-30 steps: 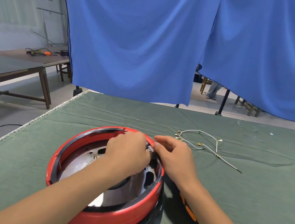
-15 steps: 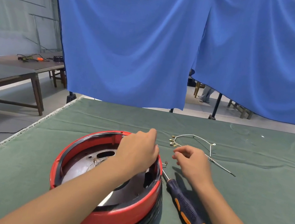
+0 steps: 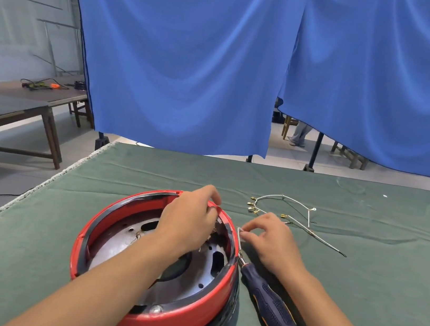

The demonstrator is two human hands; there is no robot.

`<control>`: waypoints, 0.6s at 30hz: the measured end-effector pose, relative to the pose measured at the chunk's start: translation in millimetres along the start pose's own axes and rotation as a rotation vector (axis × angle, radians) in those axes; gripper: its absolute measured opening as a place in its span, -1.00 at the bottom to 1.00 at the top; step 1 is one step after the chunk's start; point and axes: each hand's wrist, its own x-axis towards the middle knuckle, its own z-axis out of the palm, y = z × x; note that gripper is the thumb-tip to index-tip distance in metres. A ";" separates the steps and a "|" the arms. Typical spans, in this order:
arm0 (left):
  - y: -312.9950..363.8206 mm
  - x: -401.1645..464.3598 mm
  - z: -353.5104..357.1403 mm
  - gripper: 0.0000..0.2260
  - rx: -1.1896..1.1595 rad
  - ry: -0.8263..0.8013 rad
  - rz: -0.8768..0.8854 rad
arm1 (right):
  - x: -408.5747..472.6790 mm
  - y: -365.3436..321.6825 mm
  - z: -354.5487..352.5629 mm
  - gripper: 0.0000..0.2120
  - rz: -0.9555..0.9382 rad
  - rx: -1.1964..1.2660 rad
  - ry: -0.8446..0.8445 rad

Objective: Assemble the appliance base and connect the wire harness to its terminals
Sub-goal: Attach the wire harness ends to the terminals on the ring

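now both hands work at the far rim of the base

right now the red appliance base sits on the green-covered surface, its metal plate facing up inside a black inner ring. the left hand reaches over the base to its far rim, fingers curled and pinching something small there; what exactly it grips is too hidden to tell. just right of the base, the right hand pinches a thin white wire end between thumb and fingertips, close against the rim. the wire harness, white with brass terminals, lies on the surface beyond the right hand, apart from the base. a screwdriver with a dark blue and orange handle lies beside the base on its right, tip pointing at the rim.
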 end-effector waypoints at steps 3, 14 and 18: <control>-0.3 -1.2 -3.5 -0.86 -0.043 0.013 -0.035 | -1.5 -0.8 -11.5 -0.82 0.030 0.219 0.142; 5.8 1.8 -19.0 -0.82 -0.724 -0.036 -0.313 | -16.4 -43.3 -24.4 -0.85 -0.127 0.374 0.378; 10.9 -1.1 -20.9 -0.78 -0.866 -0.216 -0.307 | -23.9 -57.5 -19.0 -0.93 -0.233 0.236 0.355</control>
